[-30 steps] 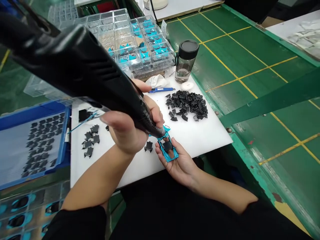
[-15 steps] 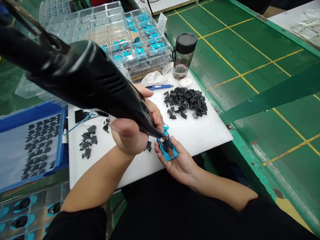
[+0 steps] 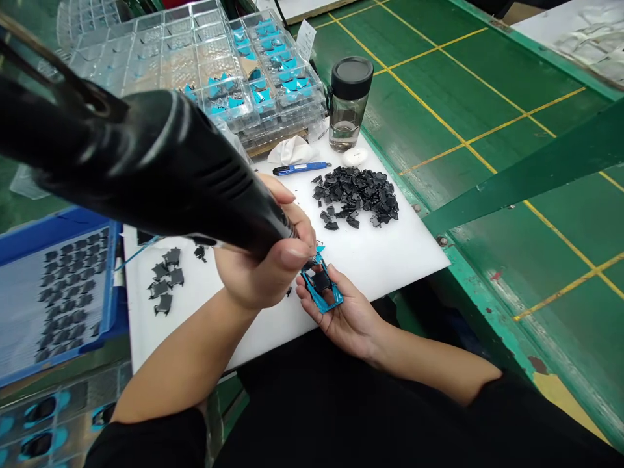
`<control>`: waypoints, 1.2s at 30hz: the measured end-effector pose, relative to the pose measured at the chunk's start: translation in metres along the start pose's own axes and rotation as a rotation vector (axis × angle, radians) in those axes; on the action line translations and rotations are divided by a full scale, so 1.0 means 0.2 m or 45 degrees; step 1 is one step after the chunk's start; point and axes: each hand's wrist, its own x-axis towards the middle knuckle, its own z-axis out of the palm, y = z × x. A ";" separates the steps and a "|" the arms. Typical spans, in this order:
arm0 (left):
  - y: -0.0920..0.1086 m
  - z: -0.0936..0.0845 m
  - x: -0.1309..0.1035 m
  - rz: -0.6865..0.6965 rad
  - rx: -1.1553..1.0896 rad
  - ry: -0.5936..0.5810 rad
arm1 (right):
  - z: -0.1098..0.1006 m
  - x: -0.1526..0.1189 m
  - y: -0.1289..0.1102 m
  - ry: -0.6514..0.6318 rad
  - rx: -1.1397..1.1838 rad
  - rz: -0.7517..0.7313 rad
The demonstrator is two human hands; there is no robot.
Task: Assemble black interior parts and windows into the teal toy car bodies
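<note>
My left hand (image 3: 266,266) is wrapped round a black electric screwdriver (image 3: 195,175), its thumb lying along the front of the body. The tool slants down from the upper left. Its tip meets the far end of a blue plastic frame (image 3: 335,299) with a black piece (image 3: 320,281) in its middle. My right hand (image 3: 353,322) holds that frame from below, palm up, with the fingers and thumb along its sides. The exact contact at the tip is hidden by my left fingers.
On the white board (image 3: 409,257) lie a heap of small black parts (image 3: 361,195), a blue utility knife (image 3: 302,169) and several black pieces (image 3: 166,279). A bottle (image 3: 348,104) stands at the back. Clear compartment boxes (image 3: 195,58) and a blue tray (image 3: 110,305) flank the board.
My left thumb has folded forward onto the screwdriver's body, and the tool has shifted slightly. The blue frame stays in my right hand, and the whole view has moved a little.
</note>
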 end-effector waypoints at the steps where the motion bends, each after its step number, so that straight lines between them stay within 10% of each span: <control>1: 0.00 0.00 0.00 0.005 0.015 0.004 | 0.00 0.00 0.00 0.003 0.004 -0.003; 30: -0.01 0.01 -0.03 0.051 0.029 -0.014 | 0.01 -0.01 0.02 0.008 0.002 -0.042; 36: 0.15 -0.07 0.09 0.227 0.033 0.203 | -0.08 -0.01 -0.03 -0.128 -0.884 -0.467</control>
